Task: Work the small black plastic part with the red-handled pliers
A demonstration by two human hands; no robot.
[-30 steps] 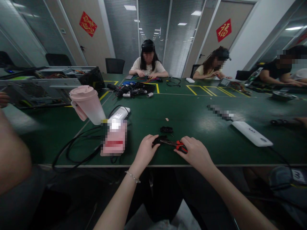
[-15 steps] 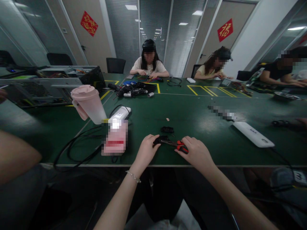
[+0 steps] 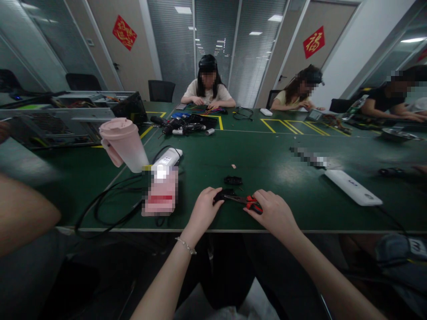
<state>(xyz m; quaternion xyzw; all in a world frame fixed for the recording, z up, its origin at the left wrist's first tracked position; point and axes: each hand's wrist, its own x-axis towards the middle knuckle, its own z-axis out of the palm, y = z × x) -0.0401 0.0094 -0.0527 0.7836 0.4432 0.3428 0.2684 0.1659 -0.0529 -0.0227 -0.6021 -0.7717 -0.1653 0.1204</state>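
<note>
My right hand [image 3: 271, 206] is closed around the red and black handles of needle-nose pliers [image 3: 252, 203]. The long jaws point left and meet a small black part [image 3: 219, 196] that my left hand [image 3: 206, 205] pinches between thumb and fingers. Exactly what the jaws grip on that part is too small to tell. Just beyond the jaws, a second black piece [image 3: 232, 180] lies on the green table. A tiny pale scrap [image 3: 233, 166] rests farther away.
On the left stand a pink cup [image 3: 124, 142], a white power bank [image 3: 168, 159], a pink phone-like item [image 3: 160, 195] and black cables [image 3: 96, 209]. Another white power bank [image 3: 352, 186] lies right. An opened computer case [image 3: 66, 118] and a dark heap of parts [image 3: 183, 124] sit farther back. Several people work around the table.
</note>
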